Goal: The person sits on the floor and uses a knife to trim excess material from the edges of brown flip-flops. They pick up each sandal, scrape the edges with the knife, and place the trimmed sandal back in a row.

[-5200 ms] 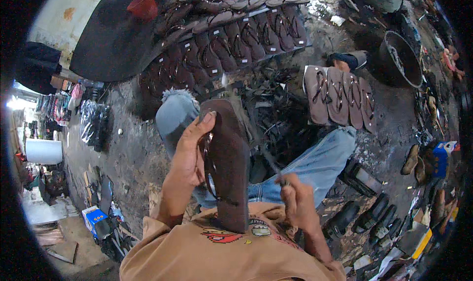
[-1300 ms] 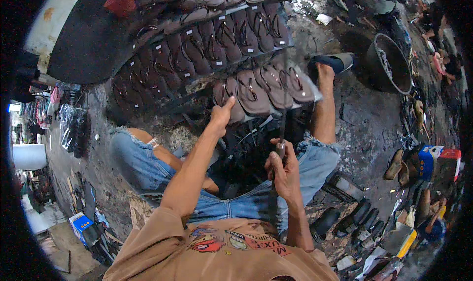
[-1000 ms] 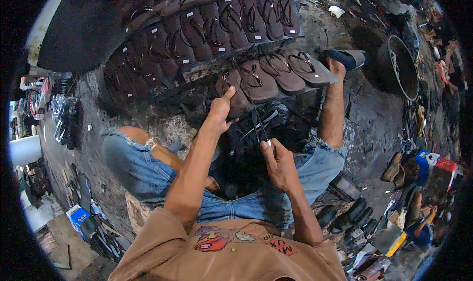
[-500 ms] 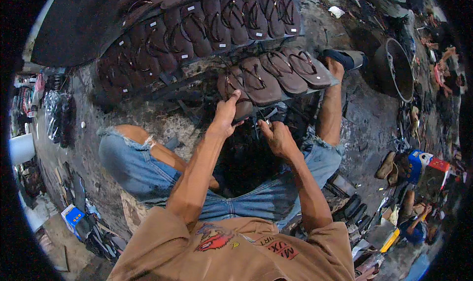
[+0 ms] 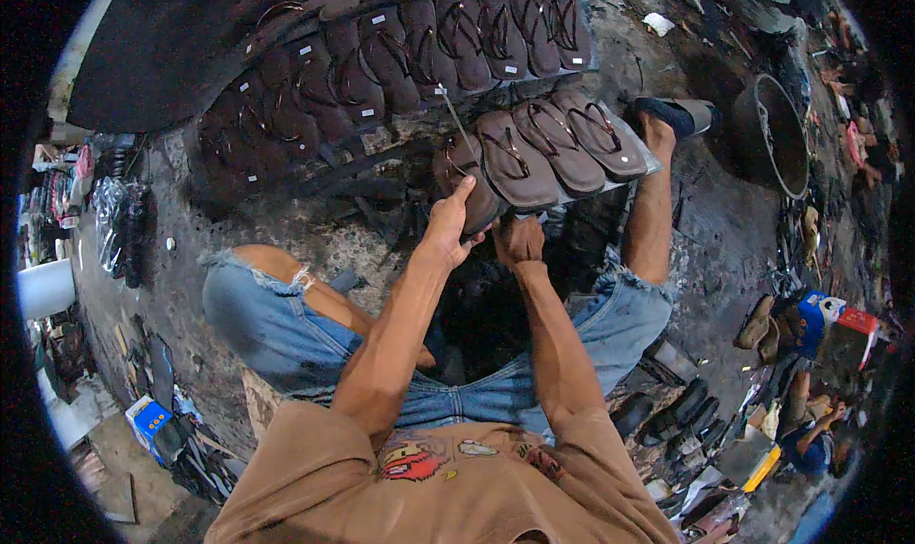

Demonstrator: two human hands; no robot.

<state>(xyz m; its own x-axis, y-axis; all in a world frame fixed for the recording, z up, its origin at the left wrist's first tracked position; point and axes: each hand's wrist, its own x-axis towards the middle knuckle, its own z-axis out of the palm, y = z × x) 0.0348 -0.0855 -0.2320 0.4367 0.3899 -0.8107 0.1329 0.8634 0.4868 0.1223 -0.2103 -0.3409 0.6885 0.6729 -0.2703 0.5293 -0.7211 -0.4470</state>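
Observation:
My left hand (image 5: 452, 229) is closed on a brown thong sandal (image 5: 477, 201), thumb on its footbed and fingers underneath. This sandal is at the left end of a short row. A thin, light-coloured rod (image 5: 457, 120) sticks up at a slant by its strap. My right hand (image 5: 520, 244) is closed close against the underside, just right of my left hand; what it grips is hidden. Three more brown sandals (image 5: 518, 167) lie to the right, with thin dark glossy straps, on a sheet reaching toward my foot.
Beyond, a long row of dark brown sandals (image 5: 381, 72) with small white labels stretches across. A dark round tub (image 5: 777, 134) stands at the right. Blue boxes (image 5: 148, 420) and scattered scraps lie on both sides. Another person (image 5: 810, 439) sits at the lower right.
My right hand has moved left and up against the sandal's underside, and its fingers are now hidden. The thin rod now shows above the sandal. My left hand keeps its hold.

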